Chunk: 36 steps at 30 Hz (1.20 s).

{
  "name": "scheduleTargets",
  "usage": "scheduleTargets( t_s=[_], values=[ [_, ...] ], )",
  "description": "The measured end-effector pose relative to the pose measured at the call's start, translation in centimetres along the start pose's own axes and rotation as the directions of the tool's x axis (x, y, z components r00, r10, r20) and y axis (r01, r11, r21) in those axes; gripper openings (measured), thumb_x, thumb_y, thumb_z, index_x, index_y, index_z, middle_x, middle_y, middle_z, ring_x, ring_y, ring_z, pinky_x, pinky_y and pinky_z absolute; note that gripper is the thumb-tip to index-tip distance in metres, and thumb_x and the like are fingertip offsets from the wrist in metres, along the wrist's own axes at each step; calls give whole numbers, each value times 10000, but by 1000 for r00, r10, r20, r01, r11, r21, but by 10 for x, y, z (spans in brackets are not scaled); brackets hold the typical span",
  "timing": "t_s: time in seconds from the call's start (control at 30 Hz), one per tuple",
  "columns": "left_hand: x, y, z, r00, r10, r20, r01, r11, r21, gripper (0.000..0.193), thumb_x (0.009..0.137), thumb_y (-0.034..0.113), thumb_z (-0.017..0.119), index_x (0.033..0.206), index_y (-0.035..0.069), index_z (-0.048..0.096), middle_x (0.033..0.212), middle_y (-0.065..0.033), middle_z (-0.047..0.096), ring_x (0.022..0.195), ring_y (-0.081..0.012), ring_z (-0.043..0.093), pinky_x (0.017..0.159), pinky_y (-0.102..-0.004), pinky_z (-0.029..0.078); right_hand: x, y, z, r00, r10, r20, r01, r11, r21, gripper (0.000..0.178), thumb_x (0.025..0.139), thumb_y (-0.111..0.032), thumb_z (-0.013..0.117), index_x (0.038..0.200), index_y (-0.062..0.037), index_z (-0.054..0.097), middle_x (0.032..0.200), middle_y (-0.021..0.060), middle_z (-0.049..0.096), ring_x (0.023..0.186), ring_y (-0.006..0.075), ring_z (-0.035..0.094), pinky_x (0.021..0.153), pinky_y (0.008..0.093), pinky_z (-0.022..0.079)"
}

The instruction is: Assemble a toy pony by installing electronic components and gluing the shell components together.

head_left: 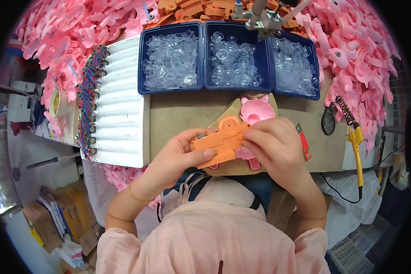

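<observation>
An orange plastic casing, blocky with a rounded lobe on top, is held over the near edge of the worktable. My left hand is closed around its left end, thumb pressed on the face. With bent fingers, my right hand pinches the casing's right end near a small orange nub; the fingertips partly hide that spot. Beneath and behind lies a pink pig-shaped shell on a tan board. My hands and the casing cover the shell's middle, while its feet show below them.
Three blue bins of clear plastic parts stand at the back. A white ridged tray with wired parts lies left. Pink shells and orange casings are heaped behind. Right are a red-handled tool and yellow soldering iron.
</observation>
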<state>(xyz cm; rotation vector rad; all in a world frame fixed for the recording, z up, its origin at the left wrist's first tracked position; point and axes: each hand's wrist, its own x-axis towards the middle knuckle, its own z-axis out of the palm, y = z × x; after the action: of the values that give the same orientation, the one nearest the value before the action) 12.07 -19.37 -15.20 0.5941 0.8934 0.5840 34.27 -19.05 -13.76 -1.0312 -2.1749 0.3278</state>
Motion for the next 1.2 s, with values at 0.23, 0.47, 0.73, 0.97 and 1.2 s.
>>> scheduleTargets(
  t_s=[0.23, 0.47, 0.73, 0.97, 1.2],
  values=[
    [0, 19, 12, 999, 48, 25, -52, 972, 228, 469, 819, 99, 639, 1224, -51, 456, 1025, -104, 606, 885, -127, 599, 763, -263, 504, -5, 3, -1, 999, -42, 8, 43, 979, -200, 231, 640, -31, 712, 842, -31, 602, 777, 70, 572, 700, 227, 555, 594, 332, 410],
    [5, -22, 27, 887, 461, -31, -373, 753, 542, 450, 782, 82, 661, 1189, -43, 515, 891, -80, 637, 803, -81, 584, 693, -221, 468, -22, 2, 22, 980, 81, -184, -110, 982, -151, 204, 662, -6, 708, 813, -27, 571, 775, 83, 550, 681, 224, 531, 567, 320, 409],
    [16, -42, 25, 525, 808, 266, -482, 25, 876, 562, 624, 8, 688, 1167, 13, 542, 1059, -156, 615, 932, -290, 616, 697, -321, 484, -25, -21, 39, 518, 856, -5, -454, 280, 846, 90, 883, -78, 554, 876, 12, 552, 788, 14, 571, 669, 68, 521, 576, 218, 421],
    [3, -11, 0, 835, 490, 250, -487, 447, 751, 505, 671, 20, 679, 1162, 54, 565, 1046, -124, 631, 894, -245, 629, 728, -321, 487, -31, -10, 3, 808, 585, -63, -521, 761, 386, 330, 754, -154, 687, 1021, 4, 573, 894, 66, 576, 796, 147, 535, 679, 253, 422],
    [-3, -4, -4, 822, 352, 448, -566, 408, 717, 469, 709, 80, 682, 1163, 61, 568, 1014, -103, 643, 836, -249, 635, 713, -314, 495, -26, -4, -19, 977, 115, 180, -157, 959, 237, 380, 701, -278, 701, 978, -29, 626, 880, 73, 587, 774, 229, 536, 693, 333, 400]
  ],
)
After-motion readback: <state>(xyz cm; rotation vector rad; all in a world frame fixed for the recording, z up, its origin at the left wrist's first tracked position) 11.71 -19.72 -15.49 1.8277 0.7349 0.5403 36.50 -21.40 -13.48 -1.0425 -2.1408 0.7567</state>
